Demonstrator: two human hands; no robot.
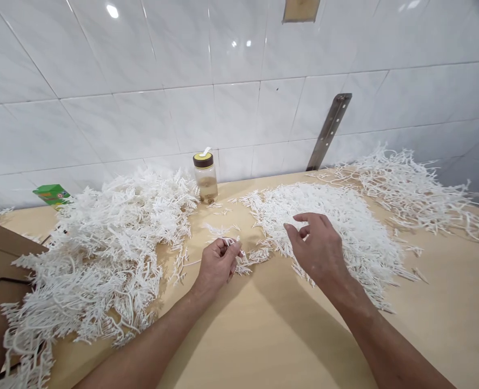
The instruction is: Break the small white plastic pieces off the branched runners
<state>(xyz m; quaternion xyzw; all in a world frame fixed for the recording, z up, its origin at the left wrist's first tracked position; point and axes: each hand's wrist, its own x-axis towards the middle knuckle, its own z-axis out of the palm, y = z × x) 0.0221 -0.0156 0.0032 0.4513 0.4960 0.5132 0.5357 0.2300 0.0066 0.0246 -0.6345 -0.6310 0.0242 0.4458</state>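
Across the bench [239, 346], white heaps [118, 232] [361, 237] flanking the bottle [206, 183] could mix if left hand [215, 265], pinching strands [242, 261], or separate, open right hand [320, 248] strays.

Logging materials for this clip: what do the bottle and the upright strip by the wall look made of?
The bottle: probably clear, glossy plastic, possibly glass; liquid shows through its wall. The strip: likely metal with a dull grey finish, judging by its sheen and punched holes.
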